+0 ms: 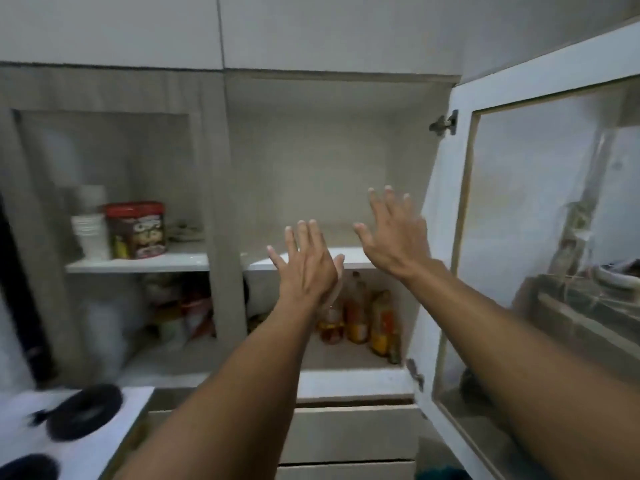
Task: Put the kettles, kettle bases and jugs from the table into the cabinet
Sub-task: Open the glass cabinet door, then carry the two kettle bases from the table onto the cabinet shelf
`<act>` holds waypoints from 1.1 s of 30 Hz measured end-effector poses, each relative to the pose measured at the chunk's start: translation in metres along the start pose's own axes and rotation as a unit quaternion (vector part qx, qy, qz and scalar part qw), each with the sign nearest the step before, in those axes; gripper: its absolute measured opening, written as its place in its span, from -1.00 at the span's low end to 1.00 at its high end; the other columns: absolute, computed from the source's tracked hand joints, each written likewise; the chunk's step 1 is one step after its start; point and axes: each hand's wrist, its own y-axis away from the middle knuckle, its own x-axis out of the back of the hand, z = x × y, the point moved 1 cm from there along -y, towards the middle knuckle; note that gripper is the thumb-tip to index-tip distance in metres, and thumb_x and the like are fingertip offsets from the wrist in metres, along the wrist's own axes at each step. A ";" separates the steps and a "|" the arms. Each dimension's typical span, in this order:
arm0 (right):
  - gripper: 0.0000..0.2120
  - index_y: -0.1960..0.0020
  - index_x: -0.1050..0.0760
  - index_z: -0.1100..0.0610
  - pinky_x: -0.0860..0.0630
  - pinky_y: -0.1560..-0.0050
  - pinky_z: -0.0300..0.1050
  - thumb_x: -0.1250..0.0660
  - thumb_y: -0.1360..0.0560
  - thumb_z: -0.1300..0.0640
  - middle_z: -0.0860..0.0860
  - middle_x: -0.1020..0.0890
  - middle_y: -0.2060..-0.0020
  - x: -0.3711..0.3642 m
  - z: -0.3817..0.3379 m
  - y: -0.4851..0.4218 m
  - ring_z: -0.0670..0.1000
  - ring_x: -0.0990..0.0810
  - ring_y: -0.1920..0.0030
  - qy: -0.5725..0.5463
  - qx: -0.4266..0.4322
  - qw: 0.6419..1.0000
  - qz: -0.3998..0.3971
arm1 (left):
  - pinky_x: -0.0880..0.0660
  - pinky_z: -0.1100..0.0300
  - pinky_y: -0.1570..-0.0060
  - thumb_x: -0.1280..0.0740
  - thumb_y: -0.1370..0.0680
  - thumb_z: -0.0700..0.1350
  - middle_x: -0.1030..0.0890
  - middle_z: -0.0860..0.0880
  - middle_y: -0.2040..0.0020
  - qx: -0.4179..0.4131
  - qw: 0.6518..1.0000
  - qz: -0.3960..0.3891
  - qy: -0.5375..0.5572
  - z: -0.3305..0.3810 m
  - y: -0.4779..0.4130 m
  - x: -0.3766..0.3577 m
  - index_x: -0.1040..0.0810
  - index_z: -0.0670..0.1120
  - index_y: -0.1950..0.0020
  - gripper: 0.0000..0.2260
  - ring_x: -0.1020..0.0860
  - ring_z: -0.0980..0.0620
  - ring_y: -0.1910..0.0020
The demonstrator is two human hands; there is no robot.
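You are holding your left hand (304, 268) and right hand (394, 237) apart at centre frame, fingers spread and gripping nothing, before the open grey wooden cabinet (311, 161). A blurred black round kettle base (85, 412) is lying on the white table (90, 452) at lower left, and a second black disc (27, 467) is sitting in the bottom corner.

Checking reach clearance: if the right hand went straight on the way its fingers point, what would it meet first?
Nothing shows in that line: the right hand points up into the cabinet, above the white shelf. It would probably meet the back wall first, though depth is unclear.
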 end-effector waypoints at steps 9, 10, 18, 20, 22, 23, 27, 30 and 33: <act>-0.33 -0.61 0.08 -0.07 0.02 -0.51 0.37 -0.12 -0.61 -0.18 0.02 0.07 -0.62 -0.146 -0.149 -0.064 0.18 0.10 -0.60 -0.142 0.170 0.969 -0.106 | 0.09 -0.38 -0.43 -0.10 -0.62 0.16 0.04 -0.22 -0.61 0.217 0.966 0.041 -0.136 -0.181 -0.020 0.037 0.10 -0.14 -0.60 -0.32 0.07 -0.27 -0.58; -0.32 -0.61 0.09 -0.07 0.03 -0.51 0.37 -0.12 -0.61 -0.19 0.02 0.07 -0.62 -0.159 -0.162 -0.070 0.18 0.10 -0.60 -0.151 0.192 0.963 -0.115 | 0.10 -0.38 -0.43 -0.10 -0.62 0.16 0.04 -0.22 -0.61 0.239 0.959 0.045 -0.148 -0.194 -0.021 0.037 0.10 -0.14 -0.60 -0.32 0.07 -0.27 -0.58; -0.34 -0.61 0.04 -0.08 -0.03 -0.49 0.37 -0.14 -0.60 -0.18 -0.01 0.03 -0.62 -0.249 -0.252 -0.094 0.18 0.05 -0.60 -0.203 0.345 0.893 -0.207 | 0.03 -0.37 -0.42 -0.07 -0.62 0.17 0.02 -0.19 -0.61 0.395 0.889 0.069 -0.223 -0.271 0.006 0.029 0.07 -0.12 -0.60 -0.34 0.01 -0.25 -0.57; -0.34 -0.60 0.04 -0.06 -0.07 -0.49 0.37 -0.14 -0.60 -0.18 0.02 0.01 -0.62 -0.271 -0.273 -0.087 0.18 0.03 -0.60 -0.214 0.375 0.873 -0.226 | 0.01 -0.37 -0.41 -0.07 -0.63 0.17 0.02 -0.19 -0.61 0.431 0.867 0.064 -0.242 -0.289 0.022 0.026 0.05 -0.12 -0.59 -0.35 0.00 -0.25 -0.57; -0.33 -0.61 0.06 -0.05 -0.05 -0.50 0.37 -0.14 -0.61 -0.18 0.03 0.03 -0.62 -0.296 -0.294 -0.072 0.18 0.04 -0.60 -0.218 0.398 0.854 -0.252 | -0.02 -0.37 -0.41 -0.08 -0.63 0.17 0.00 -0.19 -0.61 0.463 0.844 0.058 -0.266 -0.309 0.038 0.023 0.04 -0.12 -0.59 -0.36 -0.02 -0.25 -0.56; -0.33 -0.61 0.08 -0.06 -0.02 -0.51 0.37 -0.13 -0.61 -0.18 0.03 0.05 -0.62 -0.309 -0.305 -0.064 0.18 0.06 -0.60 -0.220 0.405 0.847 -0.265 | -0.02 -0.36 -0.41 -0.08 -0.63 0.16 0.00 -0.19 -0.60 0.479 0.832 0.057 -0.272 -0.321 0.045 0.021 0.04 -0.13 -0.59 -0.36 -0.03 -0.24 -0.56; -0.33 -0.61 0.10 -0.07 0.00 -0.50 0.38 -0.12 -0.62 -0.19 0.03 0.07 -0.62 -0.363 -0.349 -0.042 0.20 0.07 -0.60 -0.215 0.430 0.822 -0.306 | 0.00 -0.34 -0.43 -0.08 -0.64 0.16 0.03 -0.17 -0.61 0.536 0.798 0.034 -0.273 -0.372 0.071 0.008 0.07 -0.12 -0.60 -0.35 0.00 -0.23 -0.57; -0.33 -0.61 0.07 -0.05 -0.04 -0.49 0.39 -0.14 -0.61 -0.18 0.04 0.04 -0.62 -0.408 -0.372 -0.025 0.22 0.02 -0.59 -0.215 0.427 0.807 -0.346 | 0.05 -0.33 -0.45 -0.08 -0.64 0.15 0.06 -0.16 -0.62 0.576 0.780 0.020 -0.246 -0.413 0.094 -0.012 0.09 -0.12 -0.60 -0.36 0.04 -0.22 -0.58; -0.32 -0.61 0.04 -0.05 -0.07 -0.48 0.37 -0.16 -0.60 -0.18 0.04 0.01 -0.62 -0.454 -0.384 -0.001 0.22 0.00 -0.59 -0.192 0.439 0.790 -0.383 | 0.01 -0.32 -0.45 -0.12 -0.63 0.16 0.04 -0.15 -0.61 0.613 0.759 0.001 -0.217 -0.445 0.123 -0.043 0.05 -0.12 -0.59 -0.34 0.01 -0.21 -0.57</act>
